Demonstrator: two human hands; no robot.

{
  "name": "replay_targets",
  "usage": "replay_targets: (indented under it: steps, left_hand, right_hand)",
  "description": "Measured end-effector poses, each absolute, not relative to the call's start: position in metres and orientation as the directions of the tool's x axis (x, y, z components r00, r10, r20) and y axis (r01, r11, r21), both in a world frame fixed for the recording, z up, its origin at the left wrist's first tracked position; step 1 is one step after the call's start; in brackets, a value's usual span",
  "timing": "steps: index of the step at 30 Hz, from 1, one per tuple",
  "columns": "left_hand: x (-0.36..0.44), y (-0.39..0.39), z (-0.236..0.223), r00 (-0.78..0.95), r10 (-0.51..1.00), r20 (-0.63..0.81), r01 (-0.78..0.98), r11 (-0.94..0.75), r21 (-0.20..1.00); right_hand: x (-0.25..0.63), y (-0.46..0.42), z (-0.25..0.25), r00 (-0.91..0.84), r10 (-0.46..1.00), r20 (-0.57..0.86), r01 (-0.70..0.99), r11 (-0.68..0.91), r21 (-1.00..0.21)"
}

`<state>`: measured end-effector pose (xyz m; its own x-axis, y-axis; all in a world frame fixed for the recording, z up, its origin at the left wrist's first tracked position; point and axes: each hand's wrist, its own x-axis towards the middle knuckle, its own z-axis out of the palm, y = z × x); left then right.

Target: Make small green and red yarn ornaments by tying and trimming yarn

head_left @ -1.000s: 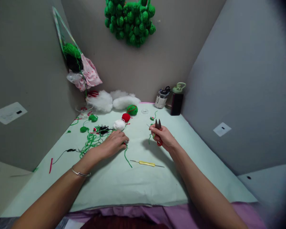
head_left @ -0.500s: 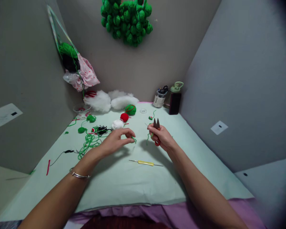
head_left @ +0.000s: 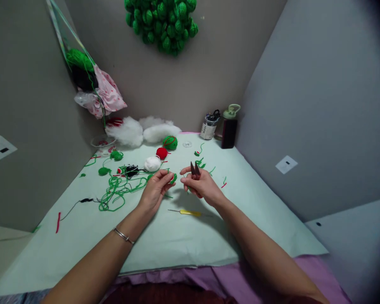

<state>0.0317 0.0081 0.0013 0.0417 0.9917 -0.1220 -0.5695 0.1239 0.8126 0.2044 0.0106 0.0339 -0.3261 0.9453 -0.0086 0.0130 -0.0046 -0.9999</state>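
In the middle of the table my left hand (head_left: 156,188) pinches a small green-and-red crochet piece (head_left: 173,178) between thumb and fingers. Just to its right, my right hand (head_left: 201,184) grips a pair of scissors (head_left: 195,169), dark blades pointing up. A thin strand or needle seems to run by the right fingertips, too fine to make out. Below both hands lies a crochet hook (head_left: 190,213) with a yellow grip. Loose green yarn (head_left: 115,192) is tangled left of my left hand.
Behind the hands are a white yarn ball (head_left: 152,164), a red yarn ball (head_left: 161,153) and a green yarn ball (head_left: 170,142). White stuffing (head_left: 160,131) lies along the back. A pen cup (head_left: 208,128) and a bottle (head_left: 232,112) stand at back right, by a dark phone-like slab (head_left: 229,133).
My left hand now pinches the green-and-red crochet piece; before, a bit of green yarn showed at its fingertips. The hands have come closer together, and the view has shifted slightly.
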Motion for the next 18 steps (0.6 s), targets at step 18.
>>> replay_targets:
  steps: [18]
  left_hand:
    - [0.010,0.009,0.016,0.093,0.995,-0.041,-0.545,0.086,0.834]
  right_hand:
    - [0.193,0.012,0.022,-0.287,0.955,0.080,0.031,0.093,-0.995]
